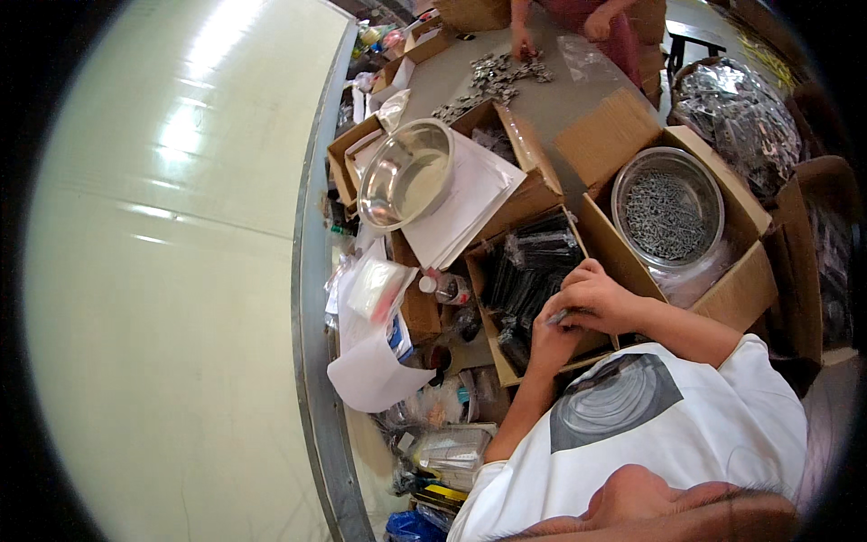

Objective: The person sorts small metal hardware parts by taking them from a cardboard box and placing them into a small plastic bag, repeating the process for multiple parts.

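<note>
**Two hands at a carton of dark packets, seen from above**

Nearest the lens, the person's head and white printed shirt filled the lower edge and were partly cut off by it. Both forearms rose from there toward the middle of the view. The left hand was largely hidden behind the right one; its fingers were curled, but how tightly could not be made out. The right hand lay just above it, fingers bent narrow around a small greyish piece pinched between the two hands; the piece was too small and blurred to identify. Both hands hung over the near edge of an open cardboard carton packed with dark, glossy packets, whose contents could not be told.

To the left lay clear plastic bags, a small bottle and white paper, crowded against the table's grey rim. Beyond the carton, a second box held a steel bowl beside white sheets. To the right, another box held a round steel basin of small grey metal parts.

Farthest off, loose metal parts were spread on the grey tabletop, where another person's hand rested; that person was cut off by the upper edge
</note>
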